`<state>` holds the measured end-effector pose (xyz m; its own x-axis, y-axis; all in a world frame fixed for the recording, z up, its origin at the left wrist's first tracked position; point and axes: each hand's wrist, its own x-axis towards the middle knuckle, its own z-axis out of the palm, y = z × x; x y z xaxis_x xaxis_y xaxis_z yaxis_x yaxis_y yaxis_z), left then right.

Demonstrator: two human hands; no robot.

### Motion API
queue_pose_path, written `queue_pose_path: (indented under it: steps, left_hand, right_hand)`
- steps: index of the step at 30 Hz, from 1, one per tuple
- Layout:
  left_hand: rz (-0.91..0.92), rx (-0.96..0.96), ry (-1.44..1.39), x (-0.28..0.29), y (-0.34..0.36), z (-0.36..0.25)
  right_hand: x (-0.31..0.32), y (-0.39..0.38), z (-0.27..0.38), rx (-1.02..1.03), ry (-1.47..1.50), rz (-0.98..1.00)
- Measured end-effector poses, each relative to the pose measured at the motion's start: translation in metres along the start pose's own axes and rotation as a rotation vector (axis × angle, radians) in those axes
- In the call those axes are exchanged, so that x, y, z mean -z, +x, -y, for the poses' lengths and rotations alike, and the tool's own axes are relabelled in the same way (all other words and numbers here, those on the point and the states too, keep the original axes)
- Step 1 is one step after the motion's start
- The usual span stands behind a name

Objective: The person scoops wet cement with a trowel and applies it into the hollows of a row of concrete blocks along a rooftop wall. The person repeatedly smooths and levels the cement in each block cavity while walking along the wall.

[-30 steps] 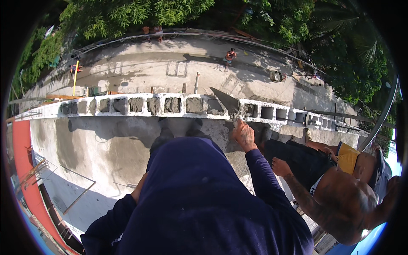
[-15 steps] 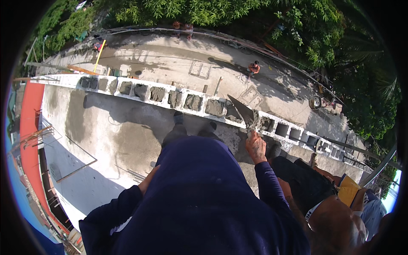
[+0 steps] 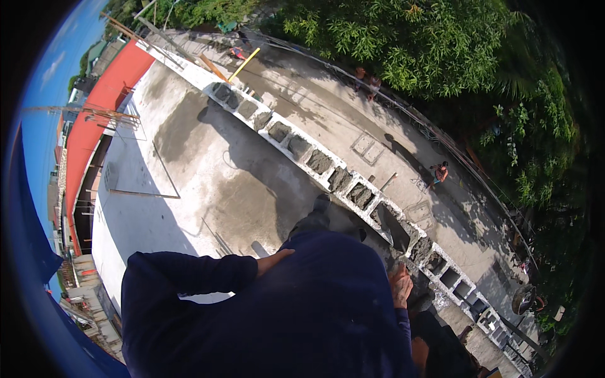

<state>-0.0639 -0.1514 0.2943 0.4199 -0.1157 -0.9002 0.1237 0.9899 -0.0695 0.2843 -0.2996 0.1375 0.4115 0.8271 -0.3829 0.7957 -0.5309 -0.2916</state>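
Note:
My right hand grips a trowel, whose dark blade lies over the top of a long row of white hollow blocks. Grey mortar fills many cavities; some toward the lower right are hollow. My left hand rests against my dark clothing at the waist, its fingers partly hidden. My feet stand close beside the block row.
Beyond the blocks lies a concrete street with several people, trees and cables. To the left are a white-grey slab, a red roof edge and rods. A co-worker is partly visible at lower right.
The view has swung, so the block row slants more steeply. My right hand and trowel sit lower right in the picture; less of the co-worker shows.

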Motion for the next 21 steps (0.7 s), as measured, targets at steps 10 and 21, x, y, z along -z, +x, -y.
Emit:
queue_pose_path:
  steps: [10, 21]
  left_hand:
    - [-0.007, -0.045, -0.012, 0.022, 0.005, -0.014]
    - [0.140, -0.113, 0.132, 0.057, -0.014, -0.046]
  right_hand:
    - [0.004, 0.002, 0.019, 0.018, 0.039, -0.138]
    - [-0.024, -0.004, 0.021, -0.092, 0.001, -0.108]
